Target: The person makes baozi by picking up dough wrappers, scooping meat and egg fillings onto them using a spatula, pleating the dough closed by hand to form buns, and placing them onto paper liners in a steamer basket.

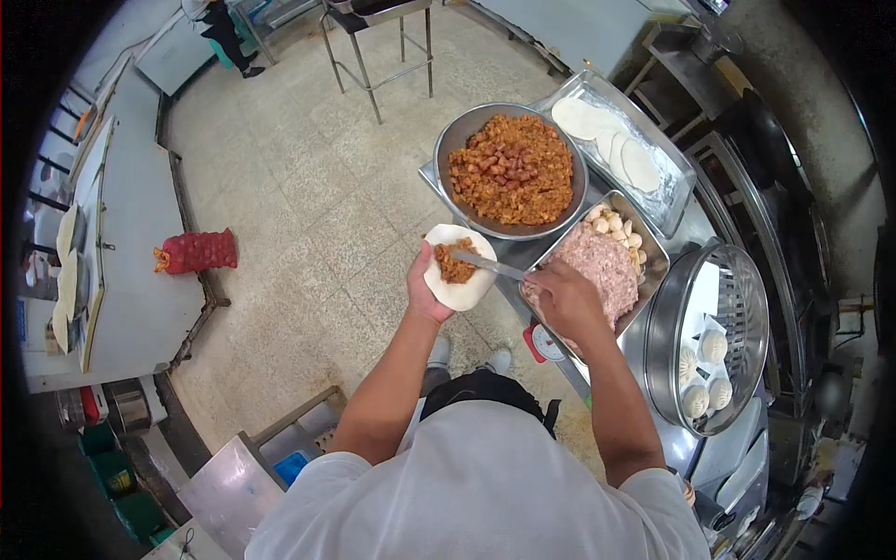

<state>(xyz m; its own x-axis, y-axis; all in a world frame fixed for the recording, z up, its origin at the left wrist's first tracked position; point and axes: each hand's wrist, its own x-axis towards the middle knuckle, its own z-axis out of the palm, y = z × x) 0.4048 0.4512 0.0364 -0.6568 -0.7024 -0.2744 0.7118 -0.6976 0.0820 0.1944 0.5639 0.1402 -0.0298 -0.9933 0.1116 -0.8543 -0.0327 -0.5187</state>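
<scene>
A round dough wrapper (455,297) lies across my left hand (425,287), whose thumb presses over its edge. Reddish-brown filling (457,264) is heaped on the wrapper. My right hand (566,297) grips a flat metal spatula (499,268), and its blade tip touches that filling. Beneath my right hand is a metal tray (658,266) with pale pink minced meat (602,266) and several whitish round pieces (618,227). Just beyond my hands stands a big metal bowl (448,201) full of the same reddish-brown filling, with darker chunks on top.
More dough wrappers (597,126) lie on a floured tray (674,201) at the back right. A steamer basket (665,345) holds several pleated buns (713,346). A red-rimmed scale (539,343) sits by the table edge. A red mesh sack (198,252) lies left; another person (224,33) stands far off.
</scene>
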